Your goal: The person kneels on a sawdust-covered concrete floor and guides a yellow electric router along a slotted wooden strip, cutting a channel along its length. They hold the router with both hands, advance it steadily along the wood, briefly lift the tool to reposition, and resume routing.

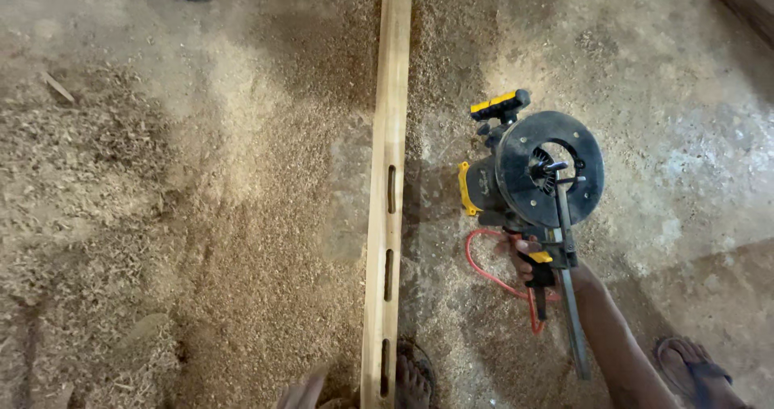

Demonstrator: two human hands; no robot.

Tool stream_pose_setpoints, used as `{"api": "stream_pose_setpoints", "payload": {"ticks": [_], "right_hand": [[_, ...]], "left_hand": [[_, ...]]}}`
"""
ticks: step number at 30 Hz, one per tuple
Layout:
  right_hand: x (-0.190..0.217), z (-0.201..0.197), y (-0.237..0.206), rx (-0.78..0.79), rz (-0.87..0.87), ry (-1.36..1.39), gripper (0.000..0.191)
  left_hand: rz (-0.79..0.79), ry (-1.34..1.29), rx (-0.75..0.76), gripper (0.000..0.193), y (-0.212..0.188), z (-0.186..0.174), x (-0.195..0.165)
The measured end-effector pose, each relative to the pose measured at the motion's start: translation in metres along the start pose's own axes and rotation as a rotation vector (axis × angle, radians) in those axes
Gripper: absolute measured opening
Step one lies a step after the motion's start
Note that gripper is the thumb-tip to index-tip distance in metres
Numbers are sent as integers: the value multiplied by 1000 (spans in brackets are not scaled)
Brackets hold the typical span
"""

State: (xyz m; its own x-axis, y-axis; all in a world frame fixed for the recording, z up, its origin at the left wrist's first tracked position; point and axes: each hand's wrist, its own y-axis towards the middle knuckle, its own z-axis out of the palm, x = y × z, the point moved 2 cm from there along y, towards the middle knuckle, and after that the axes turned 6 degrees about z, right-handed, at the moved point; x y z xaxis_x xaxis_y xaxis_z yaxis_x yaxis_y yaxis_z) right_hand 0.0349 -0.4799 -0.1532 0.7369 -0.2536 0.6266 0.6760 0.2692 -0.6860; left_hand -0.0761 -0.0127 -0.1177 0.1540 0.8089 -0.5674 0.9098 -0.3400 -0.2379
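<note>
A: Here, which hand carries the tool?

B: The right hand [528,256]. Its fingers are wrapped shut around one handle of a black and yellow router [532,179], held off the floor and tipped so its round base plate faces up at the camera. A red cord [484,268] loops from the tool beside the hand.

A: And where does the wood lie from that hand?

B: To its left. The long wooden strip [387,175] rests on the sawdust-covered floor [201,215], its long axis running from the near edge of the view straight away to the far edge. Three slots sit in a row along that axis. The router is near the strip but not touching it.

A: The left hand?

B: The left hand [302,393] shows only as a blurred edge at the bottom, just left of the strip's near end; whether its fingers are spread or closed cannot be told. The right hand is the nearer to the slots. A sandalled foot [411,381] stands by the strip's near end.
</note>
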Motion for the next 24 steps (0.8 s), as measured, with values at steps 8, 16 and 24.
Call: {"api": "stream_pose_setpoints", "payload": {"ticks": [8, 16, 24], "right_hand": [[12, 11, -3, 6, -7, 17, 38], [16, 11, 5, -6, 16, 59, 37], [5, -18, 29, 160, 31, 116, 39]], "left_hand": [[263, 152, -142, 96, 174, -54, -60], [-55, -122, -274, 100, 194, -80, -66], [59, -135, -203, 116, 213, -58, -66]]}}
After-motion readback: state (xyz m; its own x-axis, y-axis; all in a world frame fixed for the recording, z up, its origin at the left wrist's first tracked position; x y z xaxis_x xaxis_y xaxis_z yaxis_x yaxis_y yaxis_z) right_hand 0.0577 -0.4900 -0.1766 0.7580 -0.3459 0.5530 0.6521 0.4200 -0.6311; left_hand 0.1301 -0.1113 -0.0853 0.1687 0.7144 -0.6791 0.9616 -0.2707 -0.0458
